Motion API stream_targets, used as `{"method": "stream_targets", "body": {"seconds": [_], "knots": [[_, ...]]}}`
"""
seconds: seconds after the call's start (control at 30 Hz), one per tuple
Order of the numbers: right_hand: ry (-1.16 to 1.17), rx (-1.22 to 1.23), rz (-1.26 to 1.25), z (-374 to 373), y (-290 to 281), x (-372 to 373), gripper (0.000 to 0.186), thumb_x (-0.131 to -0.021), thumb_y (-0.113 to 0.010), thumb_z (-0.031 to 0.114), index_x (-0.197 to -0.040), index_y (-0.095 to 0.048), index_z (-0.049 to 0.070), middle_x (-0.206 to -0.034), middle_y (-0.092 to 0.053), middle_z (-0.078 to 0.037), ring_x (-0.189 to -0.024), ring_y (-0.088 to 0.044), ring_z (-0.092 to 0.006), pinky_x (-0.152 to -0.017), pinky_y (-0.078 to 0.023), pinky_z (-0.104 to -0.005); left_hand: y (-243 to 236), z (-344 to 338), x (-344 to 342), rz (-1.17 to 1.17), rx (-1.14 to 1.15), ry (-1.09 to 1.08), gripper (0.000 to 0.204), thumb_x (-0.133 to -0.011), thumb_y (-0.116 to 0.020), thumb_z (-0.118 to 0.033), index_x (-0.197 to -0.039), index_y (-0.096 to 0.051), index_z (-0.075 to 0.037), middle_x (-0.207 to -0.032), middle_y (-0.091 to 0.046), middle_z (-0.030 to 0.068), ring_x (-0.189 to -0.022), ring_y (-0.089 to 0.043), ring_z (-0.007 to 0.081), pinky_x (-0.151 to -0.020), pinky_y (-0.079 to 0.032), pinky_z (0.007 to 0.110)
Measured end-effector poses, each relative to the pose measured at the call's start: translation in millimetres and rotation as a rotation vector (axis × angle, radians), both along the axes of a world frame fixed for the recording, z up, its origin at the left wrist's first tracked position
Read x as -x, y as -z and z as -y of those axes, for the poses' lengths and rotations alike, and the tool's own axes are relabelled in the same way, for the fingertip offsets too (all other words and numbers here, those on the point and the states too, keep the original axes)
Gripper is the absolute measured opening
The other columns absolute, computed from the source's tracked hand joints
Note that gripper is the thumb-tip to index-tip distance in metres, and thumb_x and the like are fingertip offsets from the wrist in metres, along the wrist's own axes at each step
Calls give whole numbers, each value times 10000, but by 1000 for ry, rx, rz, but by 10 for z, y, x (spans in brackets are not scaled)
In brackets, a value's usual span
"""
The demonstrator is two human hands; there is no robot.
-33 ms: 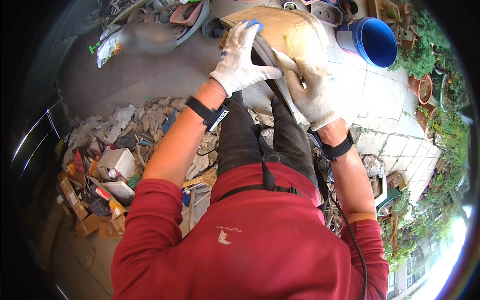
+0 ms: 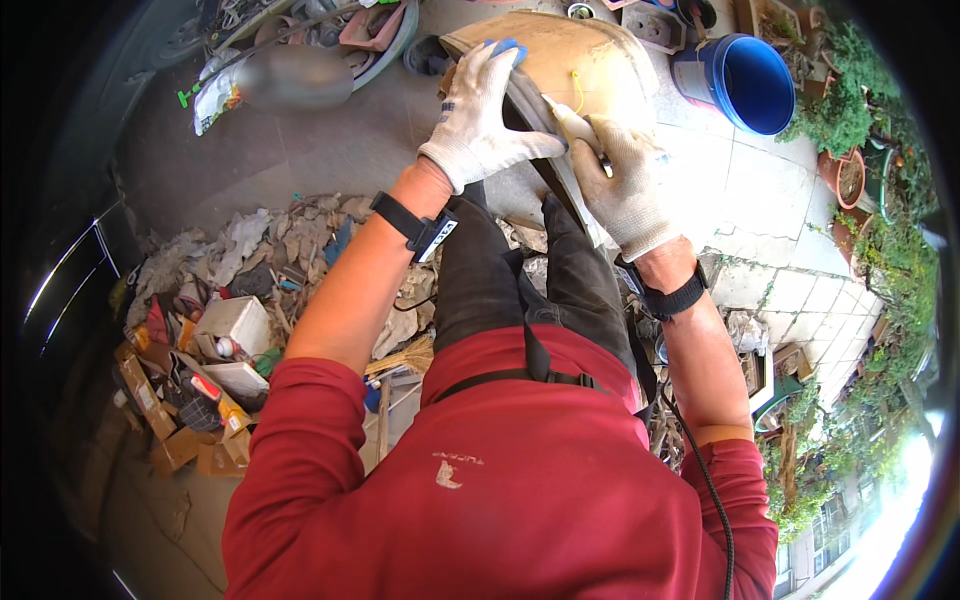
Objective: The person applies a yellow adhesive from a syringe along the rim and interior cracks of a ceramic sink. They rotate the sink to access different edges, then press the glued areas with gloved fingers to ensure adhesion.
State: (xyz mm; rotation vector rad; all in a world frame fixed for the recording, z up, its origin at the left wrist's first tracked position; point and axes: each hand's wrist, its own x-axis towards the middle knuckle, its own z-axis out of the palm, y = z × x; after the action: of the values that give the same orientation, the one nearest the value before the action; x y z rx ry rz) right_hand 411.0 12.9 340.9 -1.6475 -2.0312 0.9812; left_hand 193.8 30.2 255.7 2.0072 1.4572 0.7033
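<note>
My left hand (image 2: 487,120), in a white knit glove with blue fingertips, grips the dark raised edge of a large, worn, yellowish curved panel (image 2: 600,62). Its fingers reach over the far end of that edge, and the thumb stretches right along it. In my right hand (image 2: 632,187), also gloved, is a pale slim tool (image 2: 572,122) that looks like a utility knife. The fingers wrap its handle, and its narrow end points up and left against the panel. A thin yellow strand (image 2: 578,90) lies beside that end. A grey strip (image 2: 572,183) hangs down between the hands.
A large heap of torn scraps and rubbish (image 2: 290,260) lies at lower left, with cardboard boxes (image 2: 150,395) and a white box (image 2: 235,325). To the right stand a blue bucket (image 2: 755,85), potted plants (image 2: 848,178) and greenery. Basins and clutter (image 2: 375,40) sit at far left.
</note>
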Motion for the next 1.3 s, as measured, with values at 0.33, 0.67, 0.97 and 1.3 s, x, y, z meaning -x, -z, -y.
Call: {"method": "stream_targets", "body": {"seconds": [0.33, 0.67, 0.97, 1.3], "knots": [[106, 68, 3, -5, -16, -43, 187, -928, -695, 137, -1061, -744, 13, -782, -690, -192, -684, -682, -336, -672, -534, -405, -70, 11, -7, -55, -2, -13, 1165, -635, -983, -485, -1560, -398, -85, -1568, -420, 215, -1483, -391, 402, -1230, -369, 502], [103, 88, 40, -6, -78, 55, 191, -921, -696, 173, -988, -741, 0, -769, -695, -213, -689, -709, -338, -659, -538, -411, -51, 31, -2, -33, 9, -17, 1165, -619, -987, -500, -1548, -420, -84, -1569, -432, 202, -1490, -390, 389, -1234, -364, 495], [112, 71, 22, -1, -128, 76, 196, -917, -697, 179, -982, -750, 1, -748, -699, -199, -639, -699, -296, -633, -538, -396, 14, 5, 11, -22, -22, 4, 1177, -610, -982, -526, -1539, -420, -72, -1557, -428, 217, -1482, -383, 401, -1231, -353, 511], [149, 74, -9, -3, -34, 8, 211, -931, -670, 183, -978, -736, -12, -702, -672, -165, -609, -640, -204, -623, -520, -369, -50, 11, 5, -66, 17, -11, 1177, -621, -989, -481, -1554, -403, -68, -1573, -435, 183, -1484, -400, 381, -1230, -373, 493]]}}
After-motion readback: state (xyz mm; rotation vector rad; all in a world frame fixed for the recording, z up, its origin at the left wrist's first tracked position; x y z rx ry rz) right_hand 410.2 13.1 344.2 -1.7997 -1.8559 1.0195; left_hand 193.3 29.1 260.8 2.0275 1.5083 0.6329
